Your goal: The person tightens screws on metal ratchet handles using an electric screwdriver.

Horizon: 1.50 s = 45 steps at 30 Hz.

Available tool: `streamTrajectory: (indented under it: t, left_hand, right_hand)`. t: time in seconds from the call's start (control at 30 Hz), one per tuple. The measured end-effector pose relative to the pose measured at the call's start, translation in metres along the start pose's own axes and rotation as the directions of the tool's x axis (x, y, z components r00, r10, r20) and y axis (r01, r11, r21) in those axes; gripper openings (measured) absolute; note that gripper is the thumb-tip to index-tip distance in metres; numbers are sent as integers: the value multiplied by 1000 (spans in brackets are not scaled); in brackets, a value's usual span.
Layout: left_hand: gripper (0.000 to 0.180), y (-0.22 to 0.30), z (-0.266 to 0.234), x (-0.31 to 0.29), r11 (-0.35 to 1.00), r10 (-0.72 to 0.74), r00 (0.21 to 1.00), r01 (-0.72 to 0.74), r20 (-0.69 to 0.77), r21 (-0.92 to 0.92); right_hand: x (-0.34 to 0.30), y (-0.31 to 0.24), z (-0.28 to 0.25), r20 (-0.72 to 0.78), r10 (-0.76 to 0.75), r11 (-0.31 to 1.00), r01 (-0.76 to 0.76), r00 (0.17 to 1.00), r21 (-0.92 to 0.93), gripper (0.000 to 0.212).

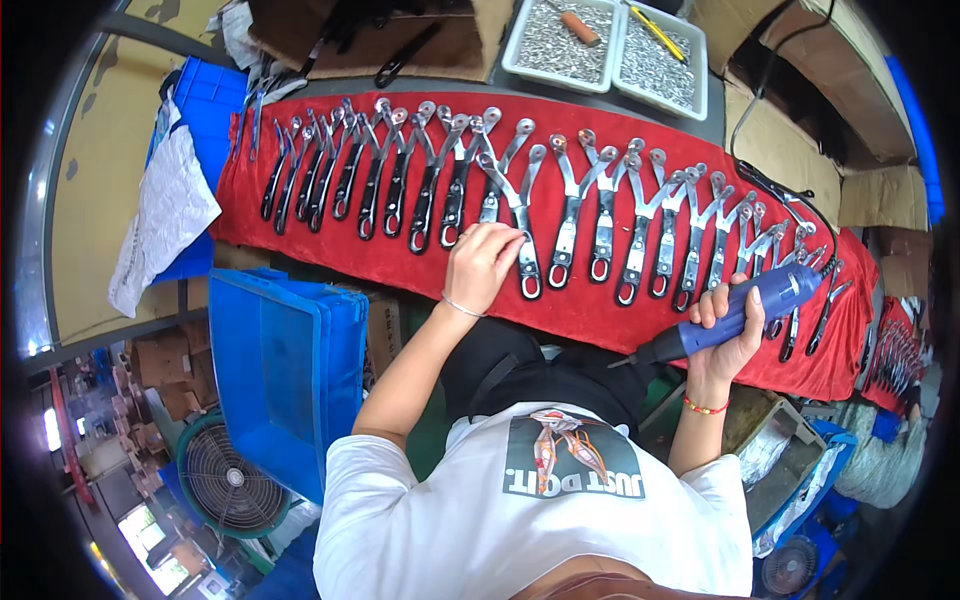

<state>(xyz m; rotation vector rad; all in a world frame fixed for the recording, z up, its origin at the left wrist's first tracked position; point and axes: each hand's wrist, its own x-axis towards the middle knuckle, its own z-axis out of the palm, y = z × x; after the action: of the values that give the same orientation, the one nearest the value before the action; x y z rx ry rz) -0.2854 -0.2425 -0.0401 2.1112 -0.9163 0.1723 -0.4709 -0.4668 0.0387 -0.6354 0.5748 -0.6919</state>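
My right hand (728, 325) is wrapped round a blue electric screwdriver (745, 310), held over the near right part of the table with its dark bit pointing left. My left hand (483, 262) has its fingertips pinched together; anything between them is too small or hidden to make out. It is beside the black handle of a forked metal tool (527, 262), near the row's middle. Another such tool (490, 205) lies partly hidden behind that hand. Several more Y-shaped tools (425, 205) with black, loop-ended handles are spread in a row on the red cloth (390, 255).
Two white trays of small metal parts stand at the back, the left tray (512, 50) holding an orange-handled tool (580, 28), the right tray (700, 80) a yellow cutter (657, 33). A black cord (735, 135) hangs at right. Blue crates (285, 370) and a fan (235, 477) are at left.
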Motion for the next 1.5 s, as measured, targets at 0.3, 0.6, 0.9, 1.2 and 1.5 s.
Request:
streamTrajectory:
  t: [0.3, 0.6, 0.9, 1.2, 1.5]
  left_hand:
    - [15, -6, 10, 2, 980, 179, 984, -179, 6, 90]
    - [13, -7, 7, -3, 947, 200, 979, -186, -28, 261]
    - [17, -18, 10, -18, 951, 208, 976, -186, -65, 247]
    - [23, -16, 2, -24, 940, 188, 982, -172, -28, 294]
    - [36, -2, -1, -32, 920, 111, 992, -125, 57, 372]
  right_hand:
    - [3, 10, 35, 129, -44, 998, 50, 991, -48, 30]
    - [12, 29, 69, 251, -72, 986, 107, 965, -126, 32]
    - [29, 55, 102, 505, -258, 925, 362, 824, -118, 38]
    - [31, 75, 116, 639, -244, 907, 404, 729, -115, 43]
    - [35, 97, 122, 717, -182, 919, 376, 673, -119, 48]
